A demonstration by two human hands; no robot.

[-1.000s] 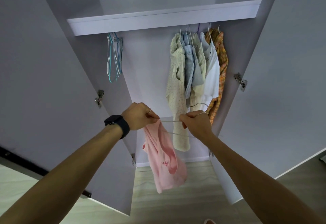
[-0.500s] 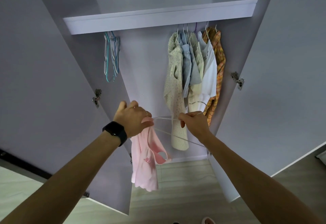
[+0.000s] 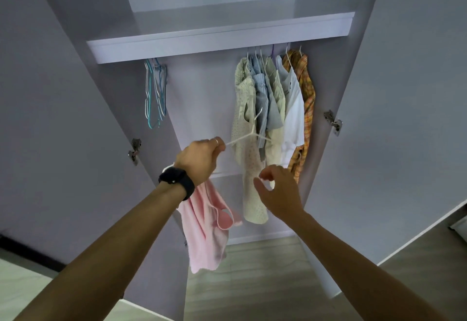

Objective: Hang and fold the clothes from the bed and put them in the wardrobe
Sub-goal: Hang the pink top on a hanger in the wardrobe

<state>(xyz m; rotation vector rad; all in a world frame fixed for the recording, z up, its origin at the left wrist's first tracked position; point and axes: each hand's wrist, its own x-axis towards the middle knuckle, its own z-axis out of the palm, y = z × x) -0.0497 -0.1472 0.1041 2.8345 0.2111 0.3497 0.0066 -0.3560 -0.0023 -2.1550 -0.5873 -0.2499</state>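
I stand before the open wardrobe (image 3: 217, 42). My left hand (image 3: 202, 159), with a black watch on the wrist, grips one arm of a thin white hanger (image 3: 249, 136) together with a pink garment (image 3: 206, 229) that hangs down below the wrist. The hanger sticks out to the right, its hook raised in front of the hung clothes. My right hand (image 3: 276, 189) hovers just below the hanger with fingers loosely curled and nothing in it. Several garments (image 3: 275, 108) hang on the rail at the right.
Empty hangers (image 3: 154, 93) hang at the rail's left end. A shelf runs above the rail. Both wardrobe doors stand wide open at left and right, with hinges (image 3: 333, 123) showing. Wooden floor (image 3: 252, 282) lies below.
My right hand has let go of the hanger and dropped a little. My left hand has lifted the hanger and the pink garment higher, toward the rail.
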